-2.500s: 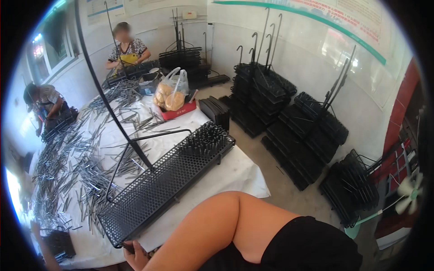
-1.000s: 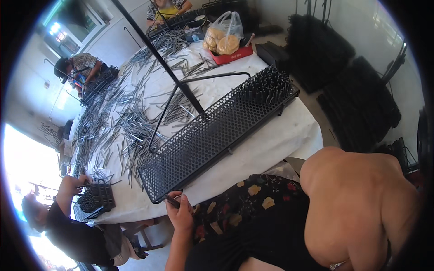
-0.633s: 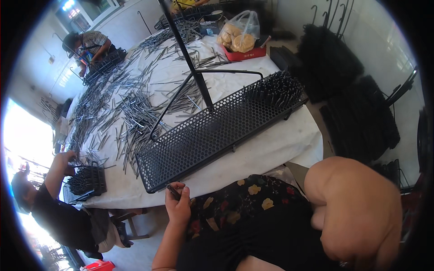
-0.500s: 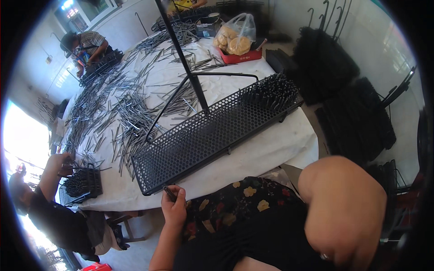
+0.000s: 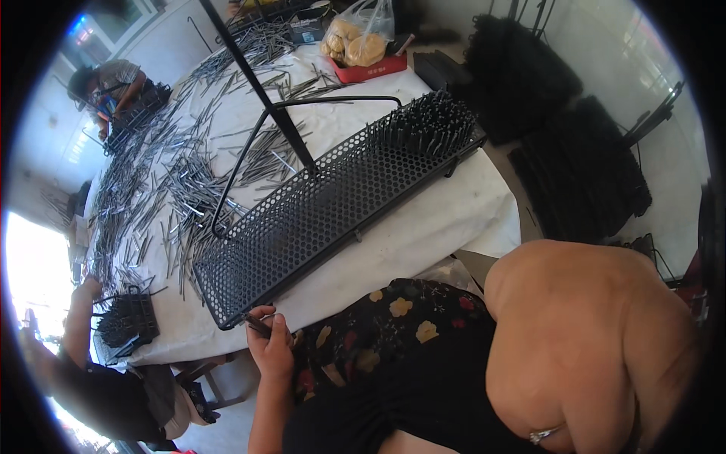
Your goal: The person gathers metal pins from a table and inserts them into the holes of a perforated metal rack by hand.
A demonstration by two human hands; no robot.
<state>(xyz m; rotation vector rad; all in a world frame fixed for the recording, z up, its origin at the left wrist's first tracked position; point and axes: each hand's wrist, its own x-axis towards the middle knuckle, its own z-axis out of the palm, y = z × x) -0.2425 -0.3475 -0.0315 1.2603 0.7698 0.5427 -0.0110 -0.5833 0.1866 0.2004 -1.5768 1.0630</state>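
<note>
My left hand (image 5: 271, 349) is closed around a short dark piece (image 5: 259, 325) by the near left corner of a long black perforated metal tray (image 5: 280, 234). I cannot make out whether that piece is one strip or a small bundle. A dense cluster of upright dark strips (image 5: 423, 127) fills the tray's far right end; the holes elsewhere in it hold none. Very large and close at the lower right is my right hand (image 5: 575, 340), bent downward, with a ring (image 5: 546, 435) on a finger. Its fingertips are hidden, so what it may hold does not show.
Loose grey strips (image 5: 200, 185) lie over the white-covered table (image 5: 423, 219). A tall black pole (image 5: 249, 76) rises from the tray. Behind it a bag of round bread (image 5: 359, 45) sits in a red tray (image 5: 370, 69). Dark bristly racks (image 5: 582, 163) stand right. Two people work at the left.
The view has shifted, so the table and tray appear farther left and higher. My right hand has come closer and looks larger. The left hand keeps its grip near the tray corner.
</note>
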